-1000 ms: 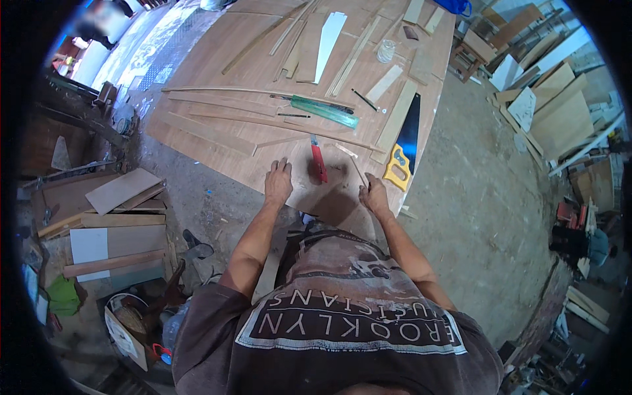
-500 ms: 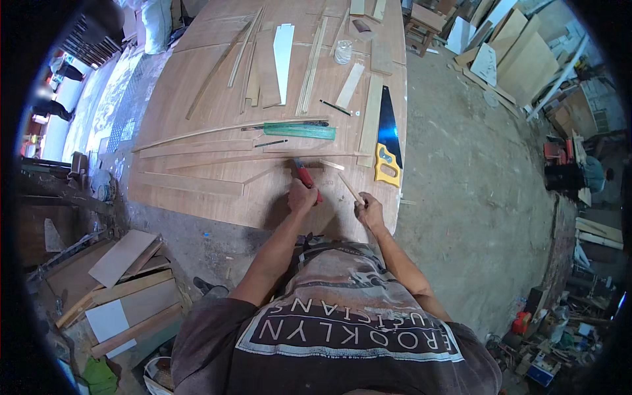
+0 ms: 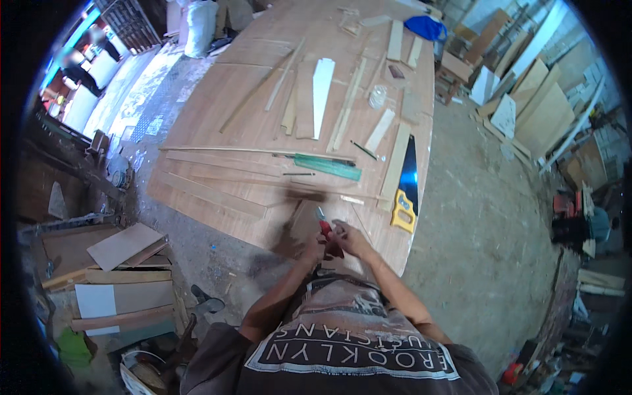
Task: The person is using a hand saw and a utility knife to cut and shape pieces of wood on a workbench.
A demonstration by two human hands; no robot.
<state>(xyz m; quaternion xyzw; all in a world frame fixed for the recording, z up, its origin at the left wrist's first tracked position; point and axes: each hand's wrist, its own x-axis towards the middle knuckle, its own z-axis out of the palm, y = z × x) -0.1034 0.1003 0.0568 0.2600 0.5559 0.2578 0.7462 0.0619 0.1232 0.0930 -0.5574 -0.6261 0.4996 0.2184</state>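
Note:
Close to my body, over the near edge of the workbench (image 3: pixel 217 191), my left hand (image 3: pixel 316 250) is wrapped round a red-handled hand tool (image 3: pixel 325 228). Its pale metal head points away from me. My right hand (image 3: pixel 353 239) is right beside it, fingers bent and pinched together against the tool's side. Whether those fingertips hold something small is hidden. Beyond both hands, a short pale wood strip (image 3: pixel 352 200) lies on the bench.
A yellow-handled handsaw (image 3: pixel 404 212) lies at the bench's right edge. Farther in are a green strip (image 3: pixel 327 166), a pencil (image 3: pixel 363 150), a clear jar (image 3: pixel 377 97), a white tapered board (image 3: pixel 322 99) and several wood strips. Offcuts (image 3: pixel 125 247) are stacked at lower left.
Both hands have come together nearer my body; the right hand has moved left to the red-handled tool. The thin wood stick it held is no longer visible in it. The view has shifted.

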